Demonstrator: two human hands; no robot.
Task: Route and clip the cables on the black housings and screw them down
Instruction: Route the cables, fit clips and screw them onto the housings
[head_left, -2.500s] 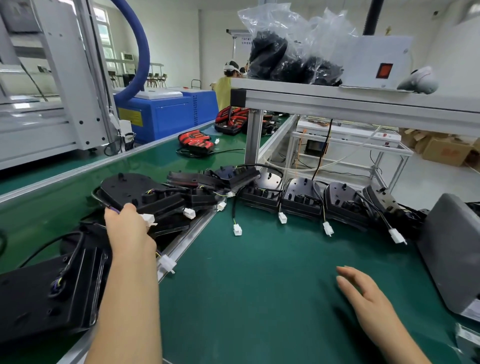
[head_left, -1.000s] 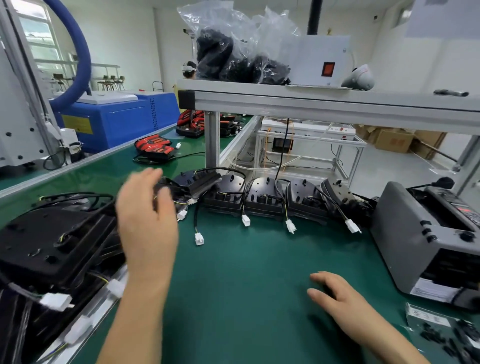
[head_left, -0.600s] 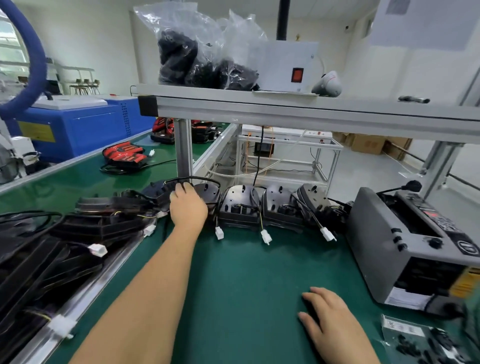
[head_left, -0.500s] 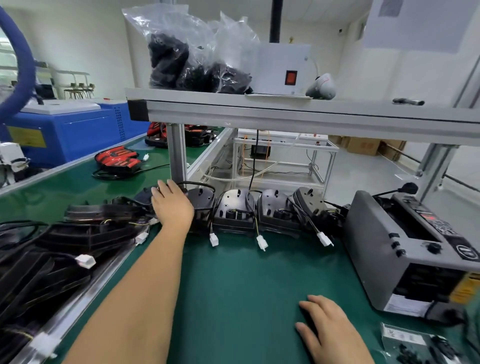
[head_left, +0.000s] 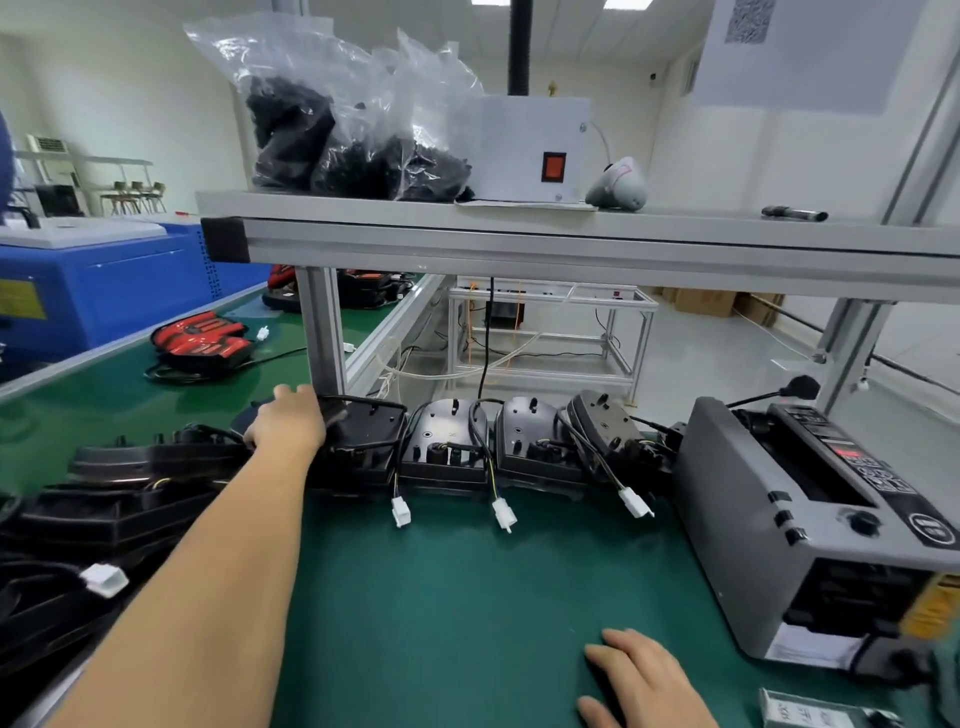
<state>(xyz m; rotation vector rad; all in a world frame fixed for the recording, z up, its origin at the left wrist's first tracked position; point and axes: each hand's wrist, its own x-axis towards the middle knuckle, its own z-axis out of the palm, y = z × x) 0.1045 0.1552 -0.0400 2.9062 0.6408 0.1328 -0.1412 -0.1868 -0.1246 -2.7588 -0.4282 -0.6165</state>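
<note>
Left hand (head_left: 288, 422) laid on leftmost housing (head_left: 363, 441) in the row at the mat's (head_left: 467, 597) far edge, grip unclear, right hand (head_left: 644, 680) flat and empty; dragging it could snag a cable (head_left: 483, 452) and tug its neighbour

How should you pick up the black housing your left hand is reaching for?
Grip the housing by its rounded far end, coming from above with the left hand. That end tilts up and is free; the near end is crowded by cable and neighbours.
</note>
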